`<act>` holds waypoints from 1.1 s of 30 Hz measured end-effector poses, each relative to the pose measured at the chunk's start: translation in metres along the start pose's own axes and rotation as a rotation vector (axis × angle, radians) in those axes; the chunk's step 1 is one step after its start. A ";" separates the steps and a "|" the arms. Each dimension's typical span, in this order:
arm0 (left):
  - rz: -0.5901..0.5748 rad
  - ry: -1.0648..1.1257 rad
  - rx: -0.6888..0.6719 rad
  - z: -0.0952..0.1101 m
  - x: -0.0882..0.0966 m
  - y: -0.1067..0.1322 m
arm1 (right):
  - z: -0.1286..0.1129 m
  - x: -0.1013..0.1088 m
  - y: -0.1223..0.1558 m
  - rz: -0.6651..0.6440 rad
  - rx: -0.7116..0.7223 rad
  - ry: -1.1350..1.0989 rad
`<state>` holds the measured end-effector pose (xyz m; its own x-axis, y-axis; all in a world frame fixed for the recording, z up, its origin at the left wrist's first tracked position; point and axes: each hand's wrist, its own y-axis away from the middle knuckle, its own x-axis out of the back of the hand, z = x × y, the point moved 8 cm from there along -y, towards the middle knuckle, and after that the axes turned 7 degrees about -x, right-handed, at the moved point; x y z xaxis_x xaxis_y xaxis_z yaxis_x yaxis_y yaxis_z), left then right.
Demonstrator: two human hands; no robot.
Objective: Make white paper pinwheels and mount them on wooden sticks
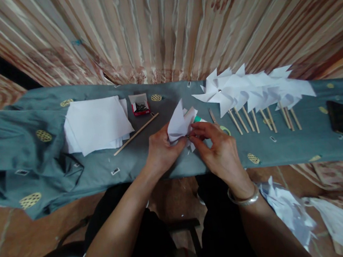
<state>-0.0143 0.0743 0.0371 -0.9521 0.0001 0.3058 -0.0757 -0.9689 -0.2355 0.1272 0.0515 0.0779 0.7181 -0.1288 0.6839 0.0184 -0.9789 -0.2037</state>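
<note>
A white paper pinwheel with folded-up blades is in my left hand, its thumb and fingers closed round the paper's lower left. My right hand pinches a small, dark metal pin against the pinwheel's centre; the fingertips partly cover it. To the left, a bare wooden stick lies slanted on the cloth. Behind it, a small red and white box stands open with dark metal pieces inside. Scissors and a roll of tape lie just beyond my right hand, partly hidden.
A stack of white paper lies on the left of the grey-green cloth. Several finished pinwheels on sticks overlap at the right, with a dark phone past them. Plastic bags with paper scraps are on the floor.
</note>
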 end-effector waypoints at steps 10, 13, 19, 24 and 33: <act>-0.012 0.037 0.043 -0.008 0.004 0.003 | 0.005 -0.006 0.000 -0.037 -0.028 -0.070; -0.006 0.043 0.040 -0.008 0.005 0.003 | 0.006 -0.006 0.000 -0.038 -0.033 -0.091; -0.009 0.077 0.083 -0.011 0.006 0.005 | 0.001 -0.003 0.002 0.003 -0.013 -0.049; 0.015 0.103 0.076 -0.013 0.009 0.005 | -0.007 0.004 0.006 0.129 0.051 0.023; 0.038 0.091 0.073 -0.009 0.014 0.006 | 0.002 0.000 0.005 0.146 0.047 -0.023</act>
<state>-0.0308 0.0705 0.0311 -0.9770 -0.0177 0.2125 -0.0206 -0.9841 -0.1765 0.1287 0.0473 0.0750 0.7313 -0.2645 0.6286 -0.0552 -0.9416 -0.3320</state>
